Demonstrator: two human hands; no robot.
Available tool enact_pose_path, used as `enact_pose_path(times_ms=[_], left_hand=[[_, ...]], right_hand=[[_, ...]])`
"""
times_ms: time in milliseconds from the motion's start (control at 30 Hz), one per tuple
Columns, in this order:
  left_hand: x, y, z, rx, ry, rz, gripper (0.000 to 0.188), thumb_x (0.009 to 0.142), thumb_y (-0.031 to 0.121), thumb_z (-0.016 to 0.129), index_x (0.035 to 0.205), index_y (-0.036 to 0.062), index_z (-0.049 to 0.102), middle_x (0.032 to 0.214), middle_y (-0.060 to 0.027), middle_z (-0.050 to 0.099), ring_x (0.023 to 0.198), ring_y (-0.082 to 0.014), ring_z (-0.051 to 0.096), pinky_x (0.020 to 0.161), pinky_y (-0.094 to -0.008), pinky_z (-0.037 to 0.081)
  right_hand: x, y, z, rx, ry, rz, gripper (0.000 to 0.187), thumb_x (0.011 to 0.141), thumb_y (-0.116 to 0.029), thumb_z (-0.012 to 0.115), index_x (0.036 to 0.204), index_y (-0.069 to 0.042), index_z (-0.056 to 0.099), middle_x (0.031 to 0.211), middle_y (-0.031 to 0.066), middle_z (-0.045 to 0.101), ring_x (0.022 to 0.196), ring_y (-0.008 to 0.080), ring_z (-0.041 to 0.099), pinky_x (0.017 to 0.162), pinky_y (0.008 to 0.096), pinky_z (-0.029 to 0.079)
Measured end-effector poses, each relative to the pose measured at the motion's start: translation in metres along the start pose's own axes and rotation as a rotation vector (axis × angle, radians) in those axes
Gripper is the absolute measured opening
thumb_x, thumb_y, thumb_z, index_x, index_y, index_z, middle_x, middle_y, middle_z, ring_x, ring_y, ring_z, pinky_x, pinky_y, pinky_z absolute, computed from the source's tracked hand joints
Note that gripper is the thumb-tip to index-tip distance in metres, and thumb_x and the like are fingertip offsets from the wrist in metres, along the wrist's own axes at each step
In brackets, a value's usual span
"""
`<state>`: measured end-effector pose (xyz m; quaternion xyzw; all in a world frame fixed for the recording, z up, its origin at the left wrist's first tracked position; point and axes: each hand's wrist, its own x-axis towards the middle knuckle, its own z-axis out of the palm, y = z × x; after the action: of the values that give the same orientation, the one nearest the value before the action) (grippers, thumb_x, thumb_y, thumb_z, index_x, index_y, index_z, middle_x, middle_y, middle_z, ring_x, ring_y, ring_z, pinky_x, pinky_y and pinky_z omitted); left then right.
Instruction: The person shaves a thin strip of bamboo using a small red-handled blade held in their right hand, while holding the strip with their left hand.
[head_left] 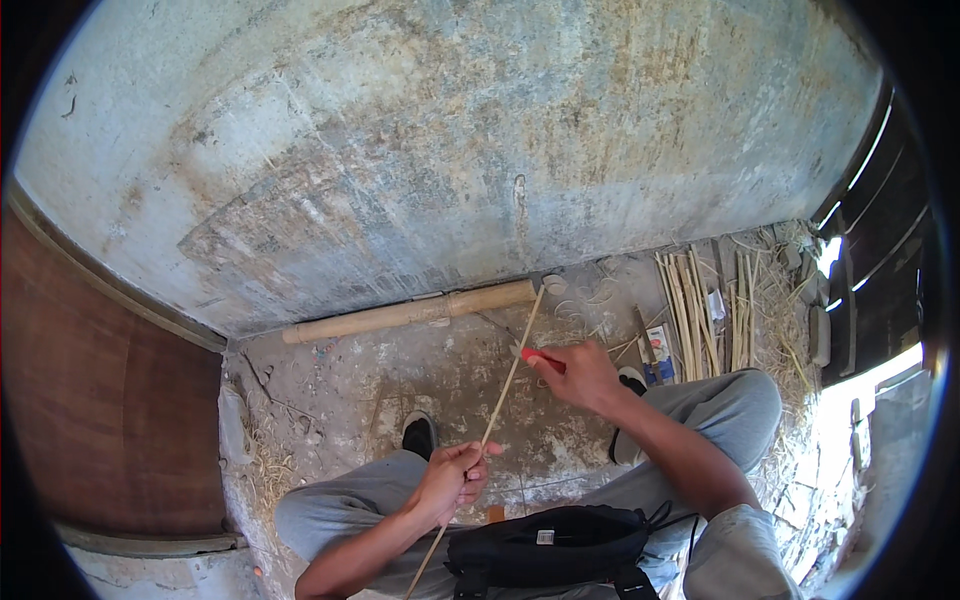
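A long, thin bamboo strip (508,388) slants from the lower edge up toward the wall. Low in the view, my left hand (455,483) is closed around it, with the tail running down past my wrist. My right hand (582,377) grips a small knife (545,361) by its red handle, farther up and right of the strip. The short blade lies at or against the strip; whether it cuts in cannot be made out. The strip's far tip ends near a thick bamboo pole (400,318) lying along the wall's foot.
A stained concrete wall (450,150) rises ahead. Bundled bamboo strips (690,312) lie at the right, beside a long blade-like tool (648,340) and a printed packet (660,350). Shavings (265,455) litter the left floor. A black bag (548,545) rests at my lap.
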<state>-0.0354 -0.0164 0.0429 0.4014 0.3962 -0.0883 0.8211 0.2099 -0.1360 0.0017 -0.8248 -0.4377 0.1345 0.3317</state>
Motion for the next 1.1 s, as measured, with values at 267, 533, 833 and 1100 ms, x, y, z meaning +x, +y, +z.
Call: enact_pose_path(times_ms=[267, 533, 833, 1100], left_hand=[[-0.007, -0.006, 0.002, 0.035, 0.004, -0.017, 0.03, 0.109, 0.02, 0.044, 0.123, -0.004, 0.056, 0.07, 0.0033, 0.04, 0.049, -0.0043, 0.033, 0.041, -0.0216, 0.024], [-0.009, -0.003, -0.006, 0.036, -0.077, -0.113, 0.033, 0.11, 0.022, 0.041, 0.123, -0.0041, 0.056, 0.068, 0.0047, 0.037, 0.047, -0.0035, 0.03, 0.04, -0.0212, 0.025], [0.011, -0.002, -0.013, 0.053, 0.052, -0.03, 0.033, 0.11, 0.021, 0.04, 0.124, -0.0034, 0.057, 0.067, 0.0059, 0.037, 0.047, -0.0033, 0.031, 0.04, -0.0219, 0.025], [0.017, 0.003, -0.004, 0.104, 0.057, 0.005, 0.03, 0.109, 0.02, 0.041, 0.121, -0.0029, 0.057, 0.067, 0.0058, 0.038, 0.047, -0.0035, 0.032, 0.04, -0.022, 0.024]], right_hand=[[0.014, 0.025, -0.006, 0.003, 0.125, 0.053, 0.034, 0.095, -0.041, 0.062, 0.101, -0.012, 0.078, 0.07, 0.0209, 0.067, 0.07, 0.0411, 0.068, 0.066, 0.0484, 0.056], [0.031, 0.055, -0.012, -0.006, 0.16, 0.248, 0.038, 0.098, -0.04, 0.06, 0.097, -0.006, 0.076, 0.071, 0.0228, 0.065, 0.071, 0.0437, 0.066, 0.066, 0.0477, 0.052], [0.005, 0.0, 0.004, 0.196, 0.033, 0.118, 0.038, 0.099, -0.04, 0.06, 0.097, -0.006, 0.077, 0.068, 0.0207, 0.065, 0.06, 0.0404, 0.063, 0.06, 0.0422, 0.051], [-0.024, -0.014, 0.019, 0.165, -0.086, -0.175, 0.033, 0.097, -0.037, 0.064, 0.111, -0.01, 0.076, 0.064, 0.0184, 0.063, 0.052, 0.0333, 0.062, 0.053, 0.0409, 0.048]])
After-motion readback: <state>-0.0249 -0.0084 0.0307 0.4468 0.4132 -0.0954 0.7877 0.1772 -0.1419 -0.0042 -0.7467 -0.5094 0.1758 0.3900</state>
